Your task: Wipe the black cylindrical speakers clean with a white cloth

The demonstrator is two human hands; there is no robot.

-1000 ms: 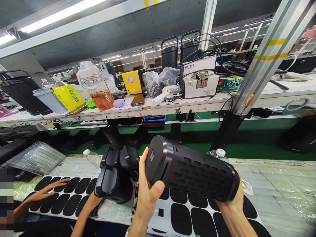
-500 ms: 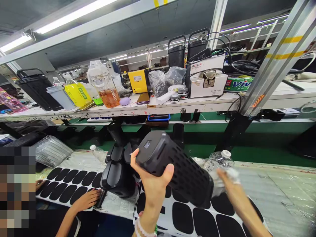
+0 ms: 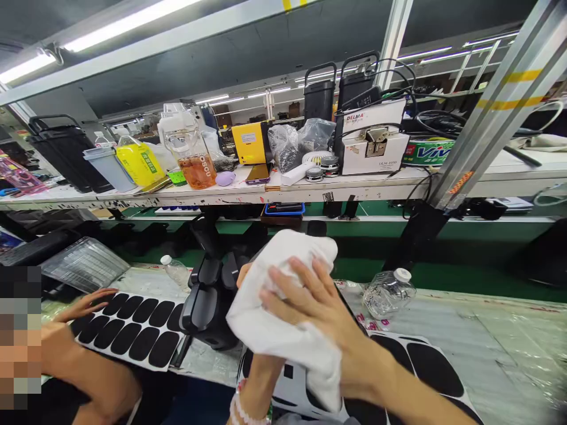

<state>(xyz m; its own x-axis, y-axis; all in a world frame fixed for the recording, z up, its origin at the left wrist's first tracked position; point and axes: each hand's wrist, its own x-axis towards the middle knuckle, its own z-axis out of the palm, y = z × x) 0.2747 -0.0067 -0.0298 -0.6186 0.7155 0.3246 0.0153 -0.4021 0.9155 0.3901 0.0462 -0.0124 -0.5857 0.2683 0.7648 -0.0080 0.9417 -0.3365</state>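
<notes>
A white cloth [image 3: 283,283] lies draped over the end of the black perforated housing, which looks like a speaker body and is almost wholly hidden now. My right hand [image 3: 310,307] presses the cloth down with fingers bent and slightly spread, blurred by motion. Beneath the cloth, my left hand [image 3: 266,369] grips the housing from below; most of its fingers are covered. Under both hands lies a white sheet with rounded black pads [image 3: 434,369]. Several similar black housings [image 3: 210,313] stand just left of my hands.
A co-worker's hand [image 3: 88,304] is at another sheet of black pads [image 3: 128,333] on the left. Clear plastic bottles [image 3: 390,292] stand on the bench. Overhead runs a shelf [image 3: 239,193] bearing a jug [image 3: 190,147], a yellow box [image 3: 250,144] and a white box [image 3: 374,150].
My right hand has brought the white cloth leftward from beside the bottle onto the housing's end, covering it. The co-worker's hand has lifted from the near edge of the left sheet.
</notes>
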